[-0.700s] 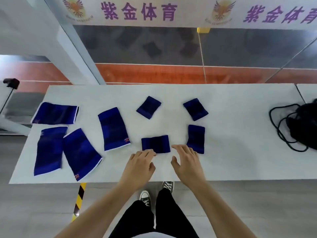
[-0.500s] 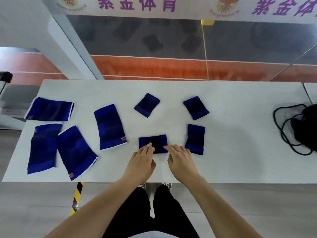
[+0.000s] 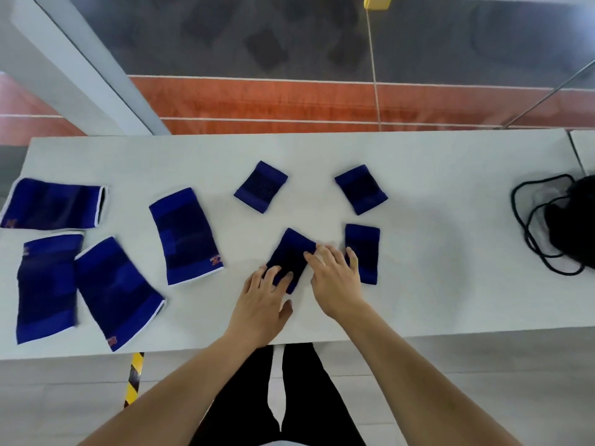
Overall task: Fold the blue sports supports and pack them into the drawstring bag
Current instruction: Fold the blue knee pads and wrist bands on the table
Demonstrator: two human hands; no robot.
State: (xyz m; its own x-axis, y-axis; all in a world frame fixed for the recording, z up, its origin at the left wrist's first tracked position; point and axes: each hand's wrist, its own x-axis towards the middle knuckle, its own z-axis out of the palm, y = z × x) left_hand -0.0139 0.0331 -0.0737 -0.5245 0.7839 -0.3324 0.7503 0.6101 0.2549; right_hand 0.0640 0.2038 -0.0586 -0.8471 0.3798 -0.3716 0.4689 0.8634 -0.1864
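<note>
Several blue sports supports lie on the white table (image 3: 434, 194). A small blue support (image 3: 291, 252) sits near the front edge, turned at an angle. My left hand (image 3: 262, 300) rests its fingertips on the near end of it. My right hand (image 3: 336, 278) touches its right edge with spread fingers. Three more small supports lie around: one to the right (image 3: 363, 243), two farther back (image 3: 261, 186) (image 3: 360, 189). Several larger white-trimmed supports (image 3: 185, 235) (image 3: 117, 292) are spread on the left. The black drawstring bag (image 3: 576, 226) lies at the table's right end.
The bag's black cord (image 3: 531, 233) loops loosely on the table beside it. A second table edge (image 3: 584, 149) shows at far right. Beyond the far edge is an orange and grey floor. A yellow-black striped marking (image 3: 133, 378) is on the floor below.
Both hands moved forward onto the small support near the front edge. It has rotated from lying crosswise to lying at an angle. The camera has tilted down.
</note>
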